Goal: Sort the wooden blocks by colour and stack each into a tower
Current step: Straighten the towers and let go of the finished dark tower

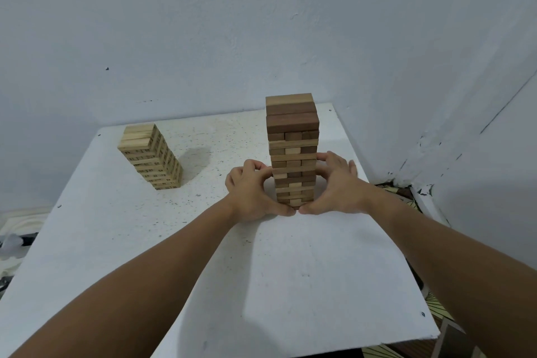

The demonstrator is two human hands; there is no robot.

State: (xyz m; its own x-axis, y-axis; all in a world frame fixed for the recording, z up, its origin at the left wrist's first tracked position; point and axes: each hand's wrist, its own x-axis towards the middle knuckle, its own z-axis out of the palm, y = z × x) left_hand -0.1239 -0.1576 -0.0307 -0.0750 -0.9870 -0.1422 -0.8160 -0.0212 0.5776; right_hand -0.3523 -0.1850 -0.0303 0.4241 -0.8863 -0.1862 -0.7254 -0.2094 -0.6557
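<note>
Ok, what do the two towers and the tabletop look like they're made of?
Dark tower: wood, matte, visible grain, mixed brown and pale blocks, probably unvarnished. Both the left hand and the right hand grip its lower part. Pale tower: light wood, grain lines showing, dark numbers printed on the sides. Table: white painted board, matte, specked and scuffed; the core material is unclear.

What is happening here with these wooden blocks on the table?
A person is working on a white table with two block towers. Both hands cup the lower part of the tall brown tower: the left hand on its left side, the right hand on its right, thumbs nearly meeting at its base. This tower is mostly dark blocks with a few lighter ones mixed in. A shorter pale tower with printed numbers stands apart, further left, untouched.
</note>
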